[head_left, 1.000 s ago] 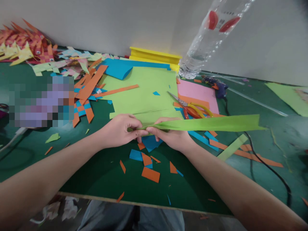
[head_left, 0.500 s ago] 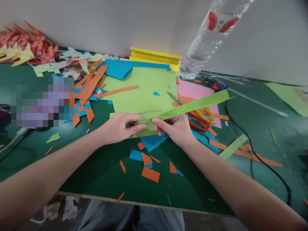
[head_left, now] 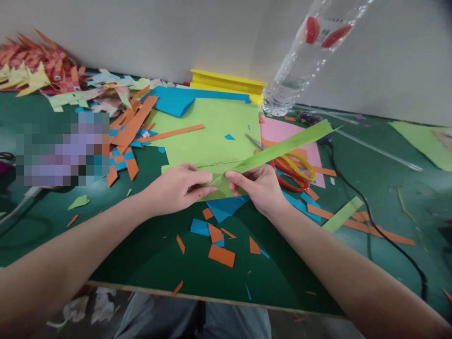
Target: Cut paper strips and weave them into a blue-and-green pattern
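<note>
My left hand [head_left: 174,188] and my right hand [head_left: 259,188] pinch the near end of a long light-green paper strip [head_left: 289,145], just above the green table [head_left: 158,259]. The strip rises from my fingers toward the upper right, over the orange-and-yellow scissors [head_left: 291,172]. Both hands have fingers closed on the folded green paper where the strip begins. A large light-green sheet [head_left: 212,132] lies flat right behind my hands, with blue paper [head_left: 226,206] under them.
Orange and blue scraps [head_left: 221,254] litter the table's near part. Woven paper pieces [head_left: 123,155] and orange strips lie left. A clear bottle [head_left: 303,56], a yellow box [head_left: 226,82], pink paper [head_left: 286,132], a glue gun with black cable [head_left: 370,221] sit behind and right.
The strip's far end swung from lying out to the right up toward the back right. My right hand turned and shifted slightly back; my left hand stayed pinching the near end.
</note>
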`<state>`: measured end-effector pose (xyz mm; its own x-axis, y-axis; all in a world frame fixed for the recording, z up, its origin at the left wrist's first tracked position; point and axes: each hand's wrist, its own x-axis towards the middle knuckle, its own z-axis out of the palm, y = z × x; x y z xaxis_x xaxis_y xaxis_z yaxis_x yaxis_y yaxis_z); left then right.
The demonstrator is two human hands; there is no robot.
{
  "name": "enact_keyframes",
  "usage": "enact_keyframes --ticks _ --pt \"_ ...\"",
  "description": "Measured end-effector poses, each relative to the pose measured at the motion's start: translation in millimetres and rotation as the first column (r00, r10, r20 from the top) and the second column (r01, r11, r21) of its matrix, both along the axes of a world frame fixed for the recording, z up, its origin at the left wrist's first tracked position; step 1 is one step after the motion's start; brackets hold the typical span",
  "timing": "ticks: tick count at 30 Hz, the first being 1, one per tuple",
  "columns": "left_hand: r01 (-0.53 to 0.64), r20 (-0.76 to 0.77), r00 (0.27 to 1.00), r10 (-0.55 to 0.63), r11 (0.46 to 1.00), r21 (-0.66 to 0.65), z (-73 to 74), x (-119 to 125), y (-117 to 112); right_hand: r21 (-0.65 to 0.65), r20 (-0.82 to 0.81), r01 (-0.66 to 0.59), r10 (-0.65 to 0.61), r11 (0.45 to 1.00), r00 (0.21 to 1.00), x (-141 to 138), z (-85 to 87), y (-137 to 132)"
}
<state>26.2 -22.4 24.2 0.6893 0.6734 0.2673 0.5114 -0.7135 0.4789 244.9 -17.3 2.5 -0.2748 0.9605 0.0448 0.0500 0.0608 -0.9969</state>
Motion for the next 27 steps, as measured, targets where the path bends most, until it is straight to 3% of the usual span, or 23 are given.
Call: enact_keyframes --ticks 13,21,27 --pt "0.004 0.026 1.000 -0.005 0.999 0.033 -1.5 0.6 -0.4 -0.016 -0.076 -0.021 0.020 1.000 0.997 -2.7 1.0 2.8" --pt "0.017 0.056 0.998 -0.015 0.999 -0.043 0.0 1.9 0.1 -0.008 0.000 0.002 -0.002 1.000 1.000 -2.1 1.2 1.7" --pt "0.010 0.125 0.992 0.012 0.984 -0.179 3.4 2.9 -0.2 0.022 -0.015 -0.006 0.006 1.000 1.000 -1.5 0.2 3.2"
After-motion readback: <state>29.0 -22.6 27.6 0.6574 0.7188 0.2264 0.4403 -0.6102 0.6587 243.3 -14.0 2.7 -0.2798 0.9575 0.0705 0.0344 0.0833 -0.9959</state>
